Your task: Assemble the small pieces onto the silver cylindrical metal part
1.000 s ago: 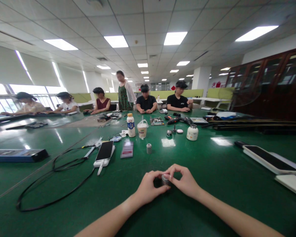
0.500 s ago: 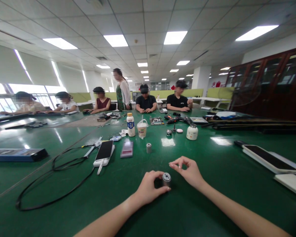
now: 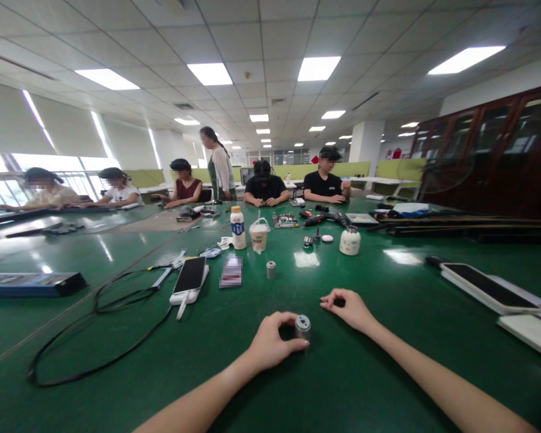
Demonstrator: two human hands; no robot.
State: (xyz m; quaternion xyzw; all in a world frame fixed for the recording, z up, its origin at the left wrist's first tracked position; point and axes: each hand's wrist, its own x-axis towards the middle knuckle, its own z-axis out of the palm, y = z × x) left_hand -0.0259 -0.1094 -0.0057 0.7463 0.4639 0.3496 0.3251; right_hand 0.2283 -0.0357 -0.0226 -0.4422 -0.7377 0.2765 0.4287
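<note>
Your left hand (image 3: 270,347) is curled round a small metal cylinder (image 3: 303,326) that stands upright on the green worktop (image 3: 388,361), straight in front of you. The fingers close on its left side, with the thumb low at its foot. Your right hand (image 3: 349,310) rests near it to the right without touching it, thumb and forefinger tips pinched into a ring. I cannot tell whether they nip something tiny.

The step in hand reads as steadying the cylinder with one hand while the other is off it. Any fresh grip on it calls for a light, square pinch. It is short, round, smooth bare metal with a darker top face, and I judge it apt to roll if tipped on this glossy, hard surface.

A second cylinder (image 3: 271,269) of the same kind stands farther off, near a flat glass-faced phone (image 3: 190,275) and a looping black cable (image 3: 94,325).
</note>
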